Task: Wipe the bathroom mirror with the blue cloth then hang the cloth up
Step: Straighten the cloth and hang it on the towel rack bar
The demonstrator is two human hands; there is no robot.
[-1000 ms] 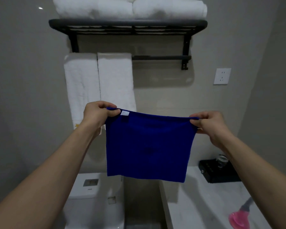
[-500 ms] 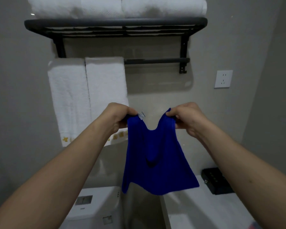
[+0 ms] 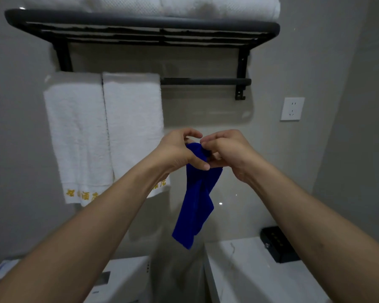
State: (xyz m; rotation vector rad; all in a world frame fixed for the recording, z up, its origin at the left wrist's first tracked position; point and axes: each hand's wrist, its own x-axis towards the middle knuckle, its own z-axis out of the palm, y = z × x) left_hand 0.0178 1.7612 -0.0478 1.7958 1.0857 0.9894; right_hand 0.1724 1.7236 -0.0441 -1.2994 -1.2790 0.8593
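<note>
The blue cloth (image 3: 195, 206) hangs folded in half, a narrow strip dangling in front of the wall. My left hand (image 3: 177, 149) and my right hand (image 3: 225, 149) meet at its top and both pinch the gathered upper corners. Above them a black towel rack (image 3: 140, 22) is fixed to the wall, and the right part of its lower bar (image 3: 206, 81) is bare. The mirror is out of view.
Two white towels (image 3: 105, 132) with yellow lettering hang on the bar's left part; folded white towels (image 3: 184, 5) lie on the rack's shelf. A wall socket (image 3: 292, 108) is to the right. Below are a white toilet tank (image 3: 127, 278) and a white counter (image 3: 249, 272) with a black box (image 3: 278, 243).
My hands have come together, folding the spread cloth in half so it now hangs narrow. The view has moved closer to the rack.
</note>
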